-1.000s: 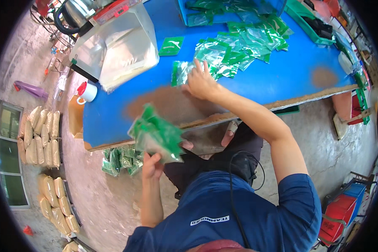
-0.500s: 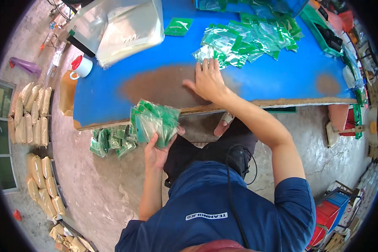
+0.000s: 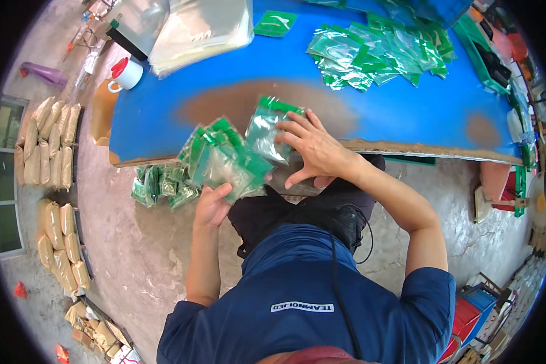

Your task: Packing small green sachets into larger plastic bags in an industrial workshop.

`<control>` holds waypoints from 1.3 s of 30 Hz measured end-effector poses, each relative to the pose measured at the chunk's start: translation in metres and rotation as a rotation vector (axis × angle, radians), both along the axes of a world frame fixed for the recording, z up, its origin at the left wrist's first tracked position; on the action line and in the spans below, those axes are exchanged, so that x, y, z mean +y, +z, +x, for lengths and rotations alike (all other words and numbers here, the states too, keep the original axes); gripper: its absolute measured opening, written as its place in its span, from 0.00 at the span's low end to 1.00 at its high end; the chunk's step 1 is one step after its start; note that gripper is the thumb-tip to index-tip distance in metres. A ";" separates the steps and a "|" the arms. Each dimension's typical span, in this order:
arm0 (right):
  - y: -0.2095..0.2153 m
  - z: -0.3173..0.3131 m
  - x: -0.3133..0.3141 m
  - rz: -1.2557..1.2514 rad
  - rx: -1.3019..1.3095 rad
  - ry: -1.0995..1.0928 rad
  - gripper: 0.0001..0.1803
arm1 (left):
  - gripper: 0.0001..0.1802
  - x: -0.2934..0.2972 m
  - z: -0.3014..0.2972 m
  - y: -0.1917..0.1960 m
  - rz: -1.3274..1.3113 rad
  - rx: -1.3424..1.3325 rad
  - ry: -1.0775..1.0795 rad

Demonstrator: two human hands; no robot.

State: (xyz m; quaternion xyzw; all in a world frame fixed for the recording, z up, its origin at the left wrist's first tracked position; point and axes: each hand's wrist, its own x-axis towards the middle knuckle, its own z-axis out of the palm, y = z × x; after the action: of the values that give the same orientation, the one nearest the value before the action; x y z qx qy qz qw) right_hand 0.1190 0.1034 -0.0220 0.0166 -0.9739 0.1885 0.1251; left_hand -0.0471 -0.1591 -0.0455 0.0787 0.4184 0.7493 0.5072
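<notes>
My left hand [image 3: 212, 203], just off the table's near edge, is closed on a fanned stack of green and clear plastic bags [image 3: 227, 161], thumb on top. To its right, a clear plastic bag with a green band [image 3: 263, 132] lies over the near edge of the blue table. My right hand [image 3: 318, 151] reaches over that bag, its spread fingers lying on the right side and its thumb held apart. This bag touches or overlaps the stack's right side. Farther back on the right lies a loose pile of similar green and clear bags [image 3: 376, 54].
The blue table [image 3: 164, 127] has a worn brown patch. On it are a single green bag [image 3: 275, 23], clear plastic sheets [image 3: 203, 36], a white mug [image 3: 127, 75] and a green tray [image 3: 476, 51]. Bundled green bags [image 3: 164, 185] hang or lie below the near edge.
My right hand has come back from the far pile toward the near edge, bringing a bag beside the stack. My left hand still holds the stack, now fanned a little wider.
</notes>
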 end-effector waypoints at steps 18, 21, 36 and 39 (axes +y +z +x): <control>-0.045 -0.187 0.163 0.203 -0.067 -0.542 0.63 | 0.43 -0.026 0.023 -0.027 0.091 -0.005 0.125; -0.027 -0.127 0.078 0.345 0.072 -0.400 0.65 | 0.44 -0.036 0.016 -0.036 0.051 -0.009 0.167; 0.102 0.014 0.025 -1.204 0.149 -0.358 0.10 | 0.34 0.029 0.004 -0.013 0.043 -0.015 -0.060; 0.081 -0.009 0.010 -0.916 -0.073 -0.078 0.11 | 0.34 0.039 0.021 0.004 0.022 -0.240 -0.012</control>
State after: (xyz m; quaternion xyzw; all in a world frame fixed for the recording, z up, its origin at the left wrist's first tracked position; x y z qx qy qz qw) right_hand 0.1104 0.1130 0.0585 -0.0837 -0.7938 0.5953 0.0921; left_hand -0.0263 -0.1204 -0.0411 -0.0036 0.3459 0.7548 0.5573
